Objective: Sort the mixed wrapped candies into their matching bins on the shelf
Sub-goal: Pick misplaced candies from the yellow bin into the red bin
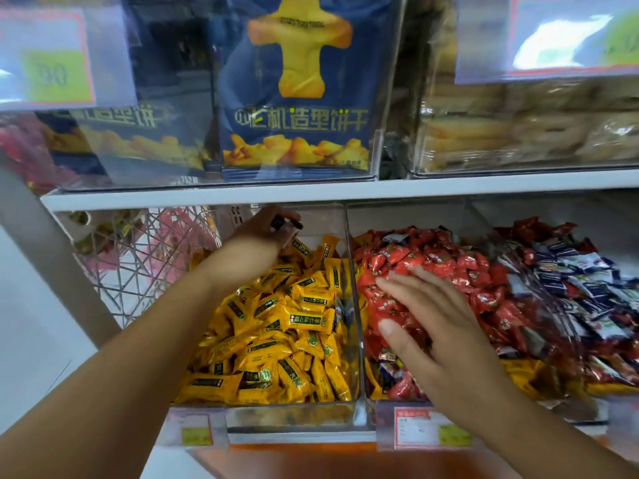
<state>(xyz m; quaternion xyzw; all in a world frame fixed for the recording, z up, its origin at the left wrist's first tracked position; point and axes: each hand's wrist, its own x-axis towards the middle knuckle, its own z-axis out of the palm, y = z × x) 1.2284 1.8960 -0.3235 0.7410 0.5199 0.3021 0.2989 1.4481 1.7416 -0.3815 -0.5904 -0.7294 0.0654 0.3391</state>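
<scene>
Left hand [262,233] pinches dark piece [285,223] at back edge of yellow bin [276,420], tight under shelf [311,195]; right hand [439,323] flat on red candies [432,261].

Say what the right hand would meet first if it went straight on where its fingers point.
Likely the red candies heaped just ahead of the right hand; the clear divider lies beyond, depth unclear.

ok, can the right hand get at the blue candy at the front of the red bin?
Probably yes. The right hand lies open on the red candies. The blue candy sits just beside its thumb, towards the front, and nothing covers it.
</scene>
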